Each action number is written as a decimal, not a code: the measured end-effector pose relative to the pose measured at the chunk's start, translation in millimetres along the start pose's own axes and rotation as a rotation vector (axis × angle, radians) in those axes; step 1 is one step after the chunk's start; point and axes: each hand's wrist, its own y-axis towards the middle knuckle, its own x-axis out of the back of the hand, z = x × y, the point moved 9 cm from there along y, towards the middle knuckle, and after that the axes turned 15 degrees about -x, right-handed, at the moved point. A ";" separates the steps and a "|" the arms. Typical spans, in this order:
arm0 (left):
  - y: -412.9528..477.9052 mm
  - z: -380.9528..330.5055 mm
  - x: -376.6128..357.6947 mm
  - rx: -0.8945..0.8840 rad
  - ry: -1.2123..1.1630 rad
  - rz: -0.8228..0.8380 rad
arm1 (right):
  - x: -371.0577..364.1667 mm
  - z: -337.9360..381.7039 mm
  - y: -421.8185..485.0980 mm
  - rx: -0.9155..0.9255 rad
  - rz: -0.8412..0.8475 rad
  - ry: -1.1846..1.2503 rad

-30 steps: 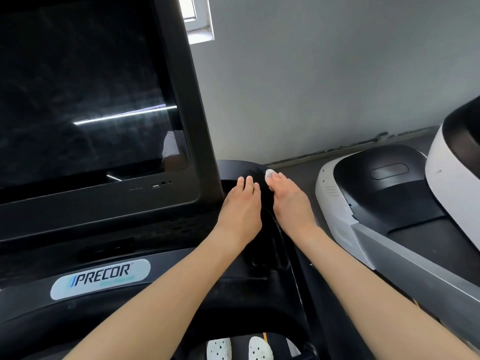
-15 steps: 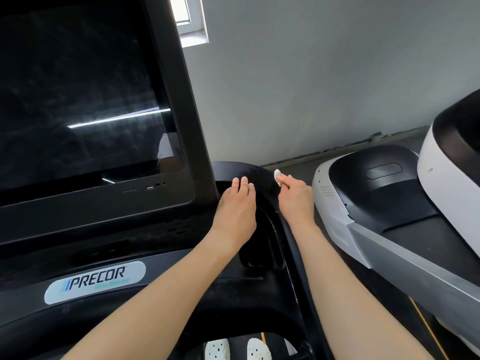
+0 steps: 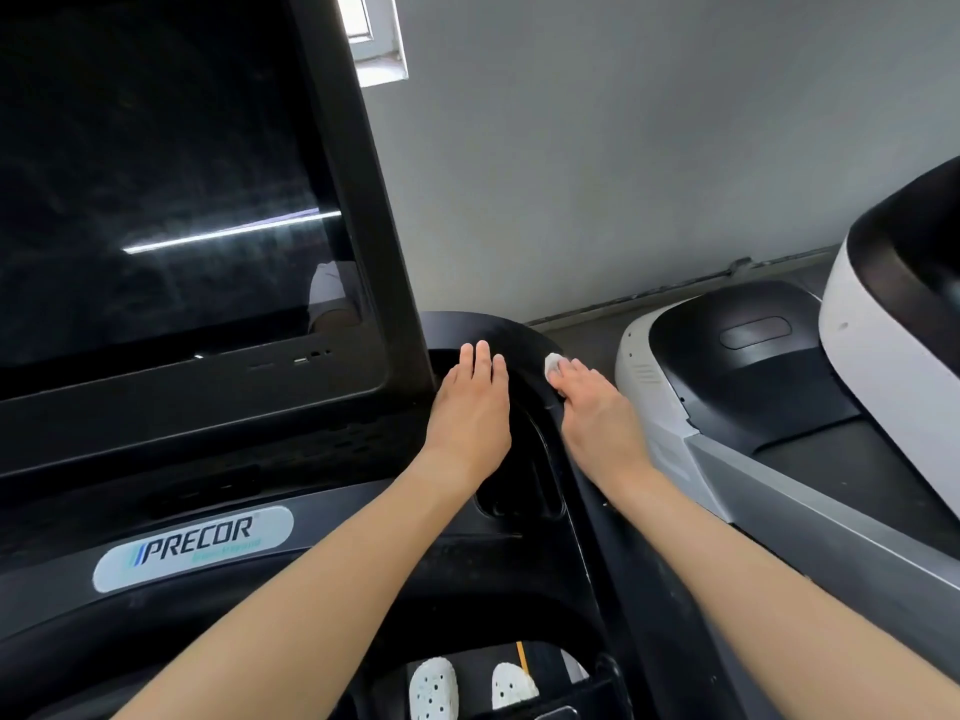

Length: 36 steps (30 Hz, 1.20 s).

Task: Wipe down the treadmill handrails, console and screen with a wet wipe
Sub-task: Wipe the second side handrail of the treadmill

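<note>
Wet wipe point(image 3: 553, 365), a small white wad, sits just right of centre frame on the curved black rim of the treadmill console point(image 3: 470, 323), pinched under the curled fingertips of the right hand point(image 3: 597, 415). The left hand point(image 3: 470, 418) lies flat with its fingers straight and together on the console, beside the dark screen point(image 3: 156, 174) at upper left.

1. The black treadmill console point(image 3: 311, 459) carries both hands. The left hand point(image 3: 470, 413) lies flat on it, fingers straight, just beside the cup recess point(image 3: 524, 480).
2. At three o'clock from that hand, the right hand point(image 3: 597, 413) holds a small white wet wipe point(image 3: 554, 365) against the console's curved outer rim.
3. At one o'clock, the grey floor point(image 3: 582, 335) bears a neighbouring white-and-black treadmill point(image 3: 727, 387).
</note>
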 end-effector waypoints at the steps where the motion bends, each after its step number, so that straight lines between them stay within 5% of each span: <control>1: -1.4 -1.0 -1.4 0.003 -0.020 -0.002 | -3.1 1.0 5.7 -0.010 0.026 -0.006; 6: -7.6 -12.8 -8.2 -0.080 -0.116 -0.016 | -10.7 14.5 20.7 -0.055 0.140 0.013; 15: -5.8 -14.9 -14.4 -0.075 -0.234 -0.031 | 22.2 11.9 -24.4 0.213 -0.097 0.006; 20: -8.1 -14.8 -10.3 -0.065 -0.197 -0.034 | 17.3 25.8 -0.6 0.103 -0.077 0.019; 25: -6.1 -20.0 -11.2 -0.029 -0.211 -0.064 | 25.0 21.6 -28.4 0.250 -0.033 0.018; 32: -4.3 -19.4 -10.1 -0.045 -0.184 -0.053 | 16.3 -2.4 13.4 -0.070 -0.081 0.105; 36: -1.7 -21.5 -7.4 -0.035 -0.184 -0.067 | 21.8 1.2 3.9 -0.062 -0.113 0.061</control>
